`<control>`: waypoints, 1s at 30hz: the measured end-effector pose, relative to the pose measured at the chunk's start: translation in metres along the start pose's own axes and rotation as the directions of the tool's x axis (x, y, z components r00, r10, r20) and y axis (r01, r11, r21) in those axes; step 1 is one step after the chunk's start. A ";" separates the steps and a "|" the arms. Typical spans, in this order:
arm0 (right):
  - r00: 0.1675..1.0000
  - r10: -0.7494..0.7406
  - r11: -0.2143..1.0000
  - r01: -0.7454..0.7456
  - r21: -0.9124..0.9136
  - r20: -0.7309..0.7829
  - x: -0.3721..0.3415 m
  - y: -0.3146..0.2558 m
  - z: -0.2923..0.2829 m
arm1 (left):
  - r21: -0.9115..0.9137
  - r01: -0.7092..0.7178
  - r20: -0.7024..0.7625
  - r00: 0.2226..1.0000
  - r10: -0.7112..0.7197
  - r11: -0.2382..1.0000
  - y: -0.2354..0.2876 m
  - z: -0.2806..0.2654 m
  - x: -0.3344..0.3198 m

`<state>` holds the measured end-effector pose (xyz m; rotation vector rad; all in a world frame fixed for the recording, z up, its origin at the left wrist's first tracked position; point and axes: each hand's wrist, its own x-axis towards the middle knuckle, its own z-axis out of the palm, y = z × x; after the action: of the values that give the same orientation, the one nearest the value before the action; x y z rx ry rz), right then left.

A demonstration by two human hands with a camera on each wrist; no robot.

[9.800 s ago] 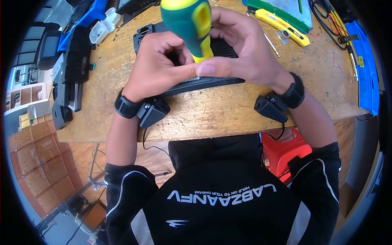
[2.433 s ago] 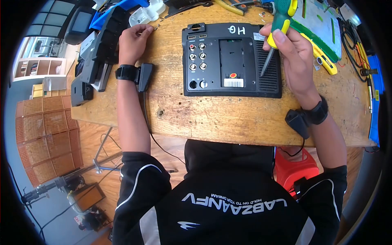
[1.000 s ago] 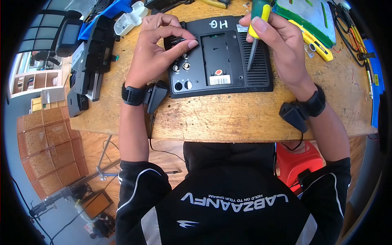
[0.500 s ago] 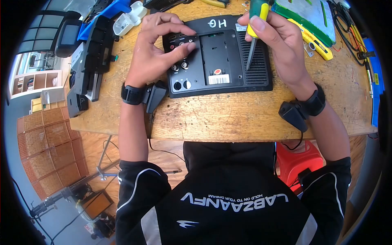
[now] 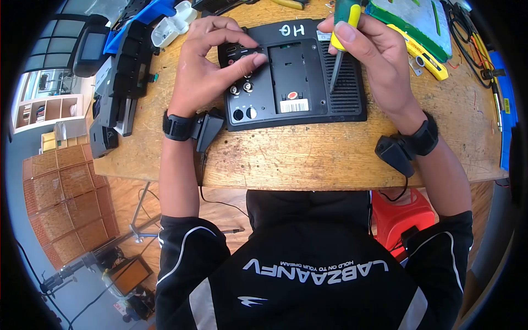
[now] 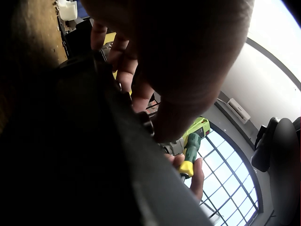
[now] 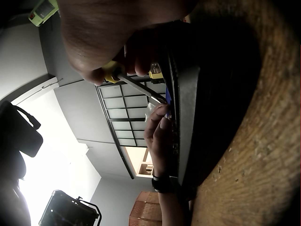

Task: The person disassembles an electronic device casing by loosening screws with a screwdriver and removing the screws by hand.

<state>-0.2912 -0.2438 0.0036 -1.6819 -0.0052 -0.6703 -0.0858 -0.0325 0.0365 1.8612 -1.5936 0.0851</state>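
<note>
Black device (image 5: 280,122) flat on table (image 5: 308,159), 12 o'clock from person. Handwritten "HQ" (image 5: 292,30), barcode label (image 5: 294,105), red sticker (image 5: 292,95). Shirt (image 5: 313,308): "HOLD ON TO YOUR DREAM". Left hand (image 5: 206,69) over jacks, thumb and index moderately wide. Right hand (image 5: 385,69) grips screwdriver (image 5: 346,25), shaft over vents. White container (image 5: 173,25) at 10 o'clock, contents unclear.

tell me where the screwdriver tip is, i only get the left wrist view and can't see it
Observer: In the head view, the tip of the screwdriver is over the ribbed vent of the black device.
Operator: and the left hand, it's mostly dark here
Observer: The left hand has its thumb and index fingertips apart.
Operator: any label on the device
Observer: A white barcode label, near the device's edge closest to the person.
</note>
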 end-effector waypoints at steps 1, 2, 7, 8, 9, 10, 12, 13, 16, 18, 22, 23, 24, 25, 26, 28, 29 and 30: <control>1.000 -0.010 1.000 0.010 -0.013 0.004 0.000 0.000 0.000 | 0.009 0.004 0.005 1.000 -0.004 1.000 -0.006 0.000 -0.001; 1.000 -0.020 0.999 0.021 -0.026 0.007 0.000 0.000 0.000 | 0.018 0.008 0.011 1.000 -0.008 1.000 -0.009 0.001 -0.002; 1.000 0.012 0.998 -0.012 -0.062 -0.002 -0.002 -0.003 -0.002 | 0.028 -0.077 0.021 0.997 0.076 0.997 0.004 -0.003 0.003; 0.999 0.049 0.998 -0.048 -0.041 0.011 -0.003 -0.006 -0.003 | 0.039 -0.108 0.015 0.994 0.107 0.993 0.008 -0.004 0.004; 0.999 0.045 0.998 -0.044 -0.045 0.009 -0.004 -0.009 0.000 | 0.039 -0.112 0.013 0.994 0.112 0.993 0.012 -0.005 0.004; 1.000 0.007 0.999 -0.008 0.038 0.015 -0.004 -0.014 0.007 | -0.120 -0.011 0.026 1.000 0.015 0.993 0.016 -0.005 0.002; 0.997 -0.047 0.979 0.059 0.195 -0.067 -0.004 -0.019 0.023 | -0.280 0.078 0.120 0.992 -0.045 0.957 0.026 -0.011 0.000; 0.996 -0.050 0.979 0.062 0.192 -0.068 -0.005 -0.020 0.024 | -0.359 0.105 0.160 0.986 -0.049 0.927 0.031 -0.012 -0.001; 0.996 -0.092 0.993 0.091 0.076 0.015 -0.008 -0.019 0.026 | -0.499 0.125 0.238 0.971 -0.003 0.858 0.044 -0.006 -0.003; 0.991 -0.126 0.991 0.124 0.044 0.048 -0.009 -0.019 0.026 | -0.479 0.151 0.286 0.958 -0.010 0.864 0.053 -0.005 -0.004; 0.978 -0.182 0.982 0.187 -0.033 0.104 -0.011 -0.021 0.026 | -0.467 0.117 0.323 0.945 0.046 0.877 0.054 -0.001 -0.004; 0.974 -0.195 0.978 0.202 -0.049 0.118 -0.011 -0.022 0.026 | -0.465 0.118 0.321 0.946 0.043 0.877 0.052 -0.002 -0.004; 0.973 -0.196 0.978 0.202 -0.047 0.121 -0.009 -0.021 0.026 | -0.472 0.110 0.273 0.962 0.026 0.875 0.049 -0.003 -0.004; 0.976 -0.215 0.976 0.215 -0.016 0.039 -0.006 -0.020 0.026 | -0.479 0.103 0.225 0.974 0.008 0.872 0.046 -0.005 -0.004; 0.972 -0.230 0.973 0.231 0.013 -0.044 -0.003 -0.019 0.025 | -0.511 0.110 0.166 0.986 -0.028 0.852 0.039 -0.006 -0.006; 0.976 -0.205 0.978 0.207 0.012 -0.073 0.001 -0.017 0.019 | -0.553 0.162 0.042 0.985 -0.167 0.817 0.031 -0.008 -0.006; 0.978 -0.181 0.983 0.183 0.011 -0.103 0.003 -0.014 0.015 | -0.526 0.193 -0.017 0.971 -0.238 0.828 0.030 -0.012 -0.004; 0.991 -0.135 0.991 0.136 -0.017 0.011 0.003 -0.012 0.006 | -0.445 0.182 -0.053 0.972 -0.229 0.877 0.022 -0.014 -0.005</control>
<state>-0.2903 -0.2372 0.0150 -1.7130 -0.1216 -0.7660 -0.1018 -0.0218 0.0548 1.6248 -1.2108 -0.2506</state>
